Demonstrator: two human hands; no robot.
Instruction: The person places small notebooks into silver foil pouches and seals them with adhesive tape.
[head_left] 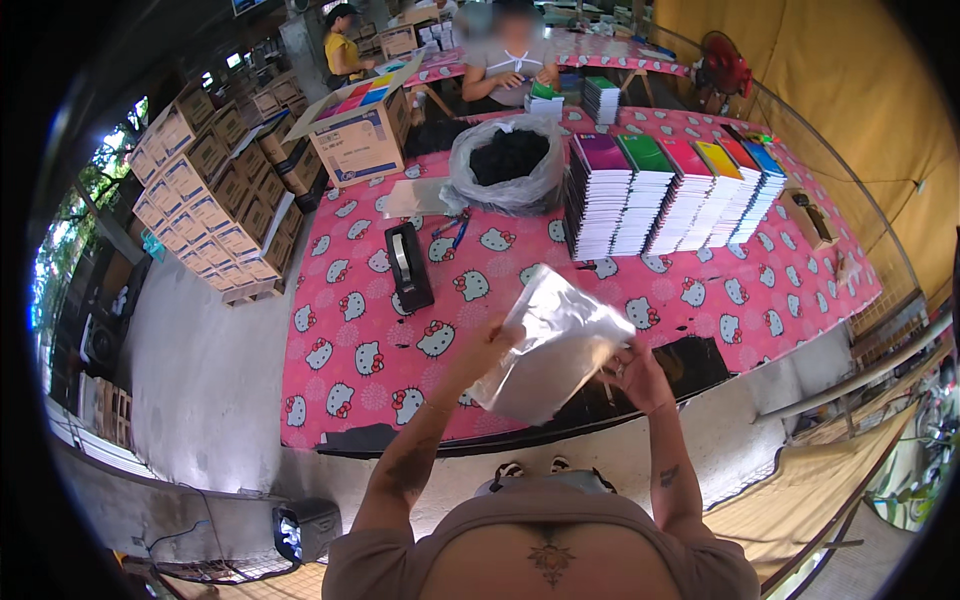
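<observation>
A shiny, see-through plastic bag [560, 345] is held up between my two hands, over the near edge of the table. My left hand [492, 348] is closed on the bag's left side. At its right edge, my right hand [638, 376] grips it with bent fingers. Glare covers much of the film, and I make out nothing inside. To the left of the bag lies a black tape dispenser [408, 268]. Beyond and to the right stand tall stacks of spiral notebooks [660, 200] with purple, green, pink, yellow, red and blue covers.
The table wears a pink cat-print cover [375, 330]. Farther back are a plastic sack [508, 165] of black material, pens [455, 232] and an open carton [360, 140] of notebooks. Stacked cartons [210, 200] stand left. A person [510, 65] sits across, handling notebooks.
</observation>
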